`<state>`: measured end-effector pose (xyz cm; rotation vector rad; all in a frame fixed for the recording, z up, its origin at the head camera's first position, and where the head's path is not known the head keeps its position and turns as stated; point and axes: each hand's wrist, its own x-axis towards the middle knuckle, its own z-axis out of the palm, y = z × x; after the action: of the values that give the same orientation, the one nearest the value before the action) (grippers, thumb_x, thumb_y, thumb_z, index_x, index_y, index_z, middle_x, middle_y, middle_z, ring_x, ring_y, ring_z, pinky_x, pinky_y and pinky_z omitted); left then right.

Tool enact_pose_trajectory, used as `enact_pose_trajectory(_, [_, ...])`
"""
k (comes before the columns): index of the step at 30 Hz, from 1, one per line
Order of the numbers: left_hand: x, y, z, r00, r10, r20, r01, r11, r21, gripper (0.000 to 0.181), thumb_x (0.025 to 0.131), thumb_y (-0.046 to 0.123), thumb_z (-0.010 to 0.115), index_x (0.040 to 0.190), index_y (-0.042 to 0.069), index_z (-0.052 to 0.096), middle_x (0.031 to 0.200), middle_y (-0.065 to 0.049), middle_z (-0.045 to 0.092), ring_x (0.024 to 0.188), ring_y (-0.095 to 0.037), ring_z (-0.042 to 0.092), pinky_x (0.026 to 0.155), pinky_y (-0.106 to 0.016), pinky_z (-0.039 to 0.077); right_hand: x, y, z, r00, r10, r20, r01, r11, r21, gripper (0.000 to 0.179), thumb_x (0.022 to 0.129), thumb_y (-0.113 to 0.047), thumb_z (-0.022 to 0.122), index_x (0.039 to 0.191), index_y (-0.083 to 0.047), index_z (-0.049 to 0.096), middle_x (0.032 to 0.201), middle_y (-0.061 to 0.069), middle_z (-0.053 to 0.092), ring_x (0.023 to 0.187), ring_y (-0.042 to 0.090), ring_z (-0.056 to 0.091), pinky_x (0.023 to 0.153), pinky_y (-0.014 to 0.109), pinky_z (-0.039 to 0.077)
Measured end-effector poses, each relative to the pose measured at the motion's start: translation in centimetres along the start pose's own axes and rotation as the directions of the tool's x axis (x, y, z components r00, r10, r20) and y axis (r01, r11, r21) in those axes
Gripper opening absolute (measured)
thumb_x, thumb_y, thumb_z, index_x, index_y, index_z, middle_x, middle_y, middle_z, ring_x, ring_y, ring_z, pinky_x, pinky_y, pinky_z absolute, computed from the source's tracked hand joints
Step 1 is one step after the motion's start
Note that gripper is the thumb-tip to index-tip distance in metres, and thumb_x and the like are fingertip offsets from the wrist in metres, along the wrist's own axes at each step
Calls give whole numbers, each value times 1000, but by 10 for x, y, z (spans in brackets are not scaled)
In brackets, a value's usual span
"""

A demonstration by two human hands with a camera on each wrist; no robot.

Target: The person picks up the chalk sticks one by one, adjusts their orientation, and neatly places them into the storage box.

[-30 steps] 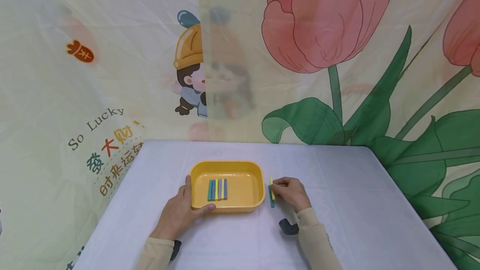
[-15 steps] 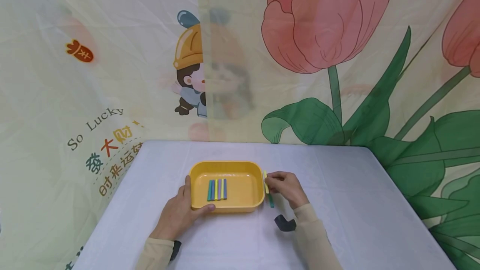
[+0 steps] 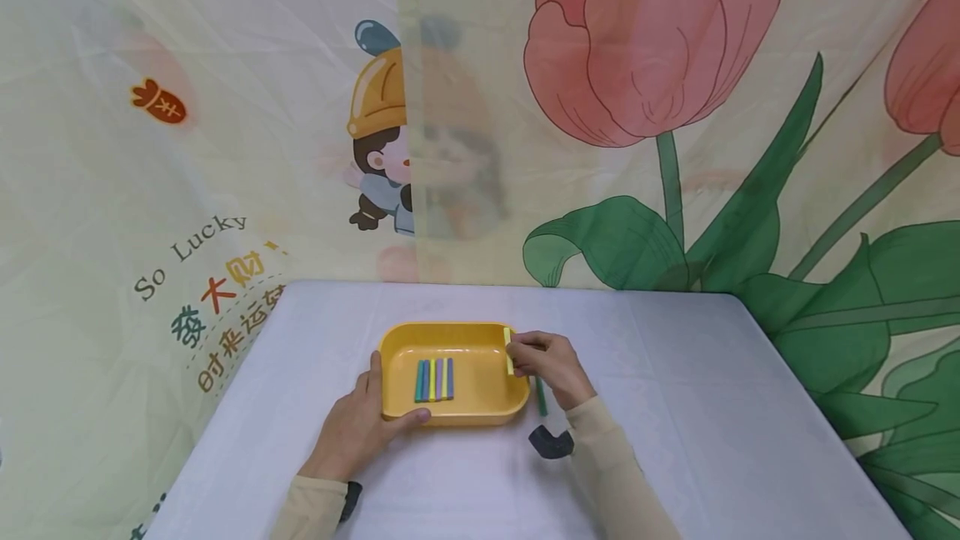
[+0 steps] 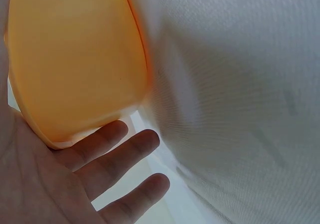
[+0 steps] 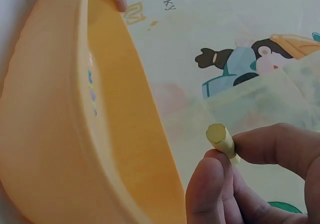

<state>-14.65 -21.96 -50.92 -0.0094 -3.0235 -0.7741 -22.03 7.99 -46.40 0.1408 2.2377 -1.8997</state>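
My right hand [image 3: 551,367] pinches a yellow chalk stick [image 3: 507,338] between thumb and fingers, over the right rim of a yellow tray [image 3: 483,394]. In the right wrist view the round end of that yellow chalk [image 5: 218,134] points up past the fingertips, outside the tray's wall in this view. My left hand [image 3: 352,427] rests against the tray's near left corner, thumb along the front wall and index finger up the left side. The left wrist view shows its other fingers [image 4: 120,164] extended beside the tray. A row of several chalk sticks [image 3: 435,380], green, blue, yellow and purple, lies inside.
A green chalk stick [image 3: 541,398] lies on the white-covered table [image 3: 712,423], just right of the tray and partly under the right hand. A printed cloth [image 3: 480,257] with tulips and a cartoon figure hangs behind the table's far edge.
My right hand has lifted the yellow chalk from beside the green one and carried it left to the tray's right rim. The left hand and tray have stayed put.
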Motion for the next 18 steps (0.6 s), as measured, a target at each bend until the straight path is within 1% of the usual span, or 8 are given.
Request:
enact_pose_trajectory(5, [0, 0, -1, 1000, 2, 1, -2, 1000, 7, 137, 74, 86, 61, 160, -6, 6, 146, -29, 45, 106, -38, 63, 95, -52, 52, 0, -2, 12, 1000, -10, 26, 9, 1000, 17, 40, 89, -24, 77, 118, 3, 68, 104, 15, 68, 81, 23, 67, 80, 36, 61])
enact_pose_trajectory(10, [0, 1, -2, 1000, -6, 13, 6, 1000, 7, 136, 75, 86, 61, 160, -5, 6, 146, -30, 44, 109, -39, 62, 97, -52, 51, 2, -4, 26, 998, -8, 60, 8, 1000, 2, 40, 89, -26, 77, 117, 2, 69, 102, 14, 68, 80, 22, 68, 80, 36, 61])
enact_pose_trajectory(13, [0, 1, -2, 1000, -11, 19, 10, 1000, 9, 136, 75, 86, 61, 160, -5, 6, 147, -30, 44, 109, -39, 62, 97, -52, 51, 3, -6, 35, 997, -17, 81, 17, 1000, -3, 40, 88, -25, 77, 115, 3, 70, 101, 14, 69, 79, 22, 68, 81, 38, 61])
enact_pose_trajectory(16, [-1, 1, -3, 1000, -12, 21, 12, 1000, 11, 137, 75, 87, 60, 160, -5, 6, 147, -29, 44, 108, -37, 63, 97, -52, 51, 5, -8, 42, 997, -23, 75, 22, 1000, 3, 39, 87, -23, 77, 115, 4, 70, 101, 15, 69, 78, 22, 68, 80, 39, 61])
enact_pose_trajectory(18, [-1, 1, -3, 1000, -13, 24, 13, 1000, 9, 137, 75, 87, 60, 160, -5, 5, 147, -29, 44, 107, -37, 62, 97, -52, 51, 7, -9, 47, 998, -11, 62, 10, 1000, 4, 38, 88, -22, 77, 115, 4, 70, 102, 15, 69, 78, 22, 69, 79, 38, 61])
